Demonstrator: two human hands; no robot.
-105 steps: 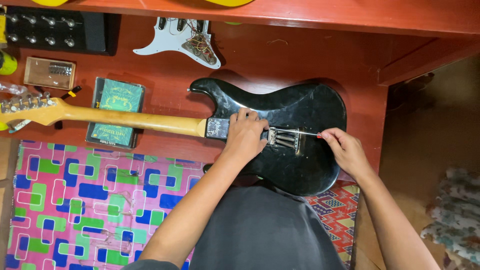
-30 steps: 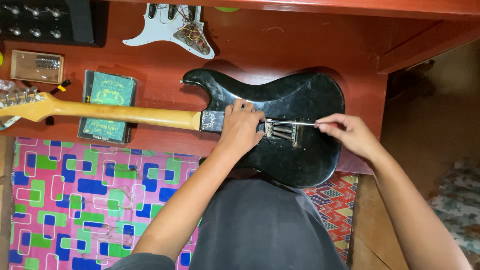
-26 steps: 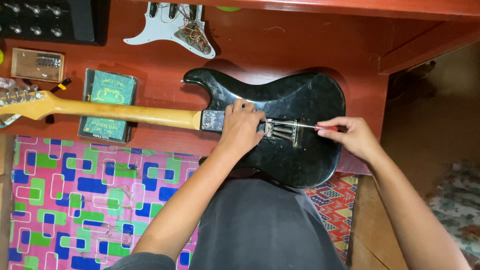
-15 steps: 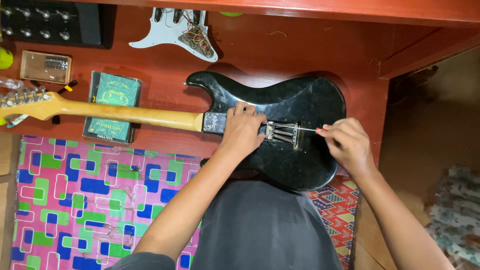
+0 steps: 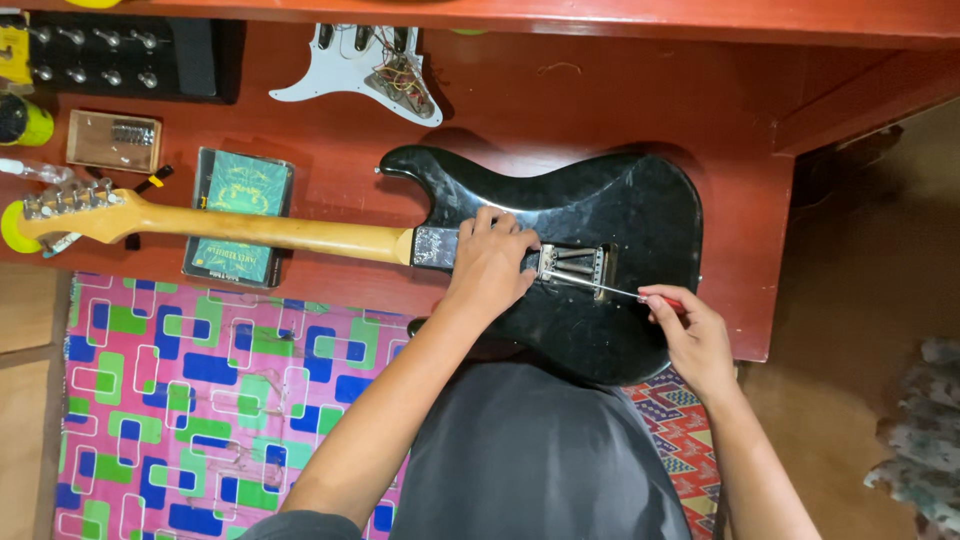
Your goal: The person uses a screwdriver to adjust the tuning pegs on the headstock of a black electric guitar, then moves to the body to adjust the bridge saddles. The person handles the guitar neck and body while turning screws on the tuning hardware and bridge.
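Workbench (image 5: 760, 150), red-painted wood, runs under everything I have laid out, and below its edge a mat (image 5: 190, 400) of pink, blue and green blocks covers the floor. Across the bench lies the black electric guitar (image 5: 600, 215), back side up, its pale wooden neck (image 5: 270, 230) reaching off to my left and ending at the headstock (image 5: 75, 205) with its row of tuners. My left hand (image 5: 492, 262) presses flat on the body right where the neck joins, fingers spread and gripping nothing, fingertips at the near edge of the open spring cavity (image 5: 575, 268). My right hand (image 5: 690, 335) is closed around the red handle of a slim screwdriver (image 5: 625, 293), whose thin metal shaft slants up and left until its tip meets the cavity's right end. Beneath the neck sit two green string packets (image 5: 240, 215). Farther back rests a white pickguard (image 5: 355, 65) with loose wires, beside a black pedal unit (image 5: 120, 60), and a small wooden box (image 5: 113, 142) lies near the headstock.
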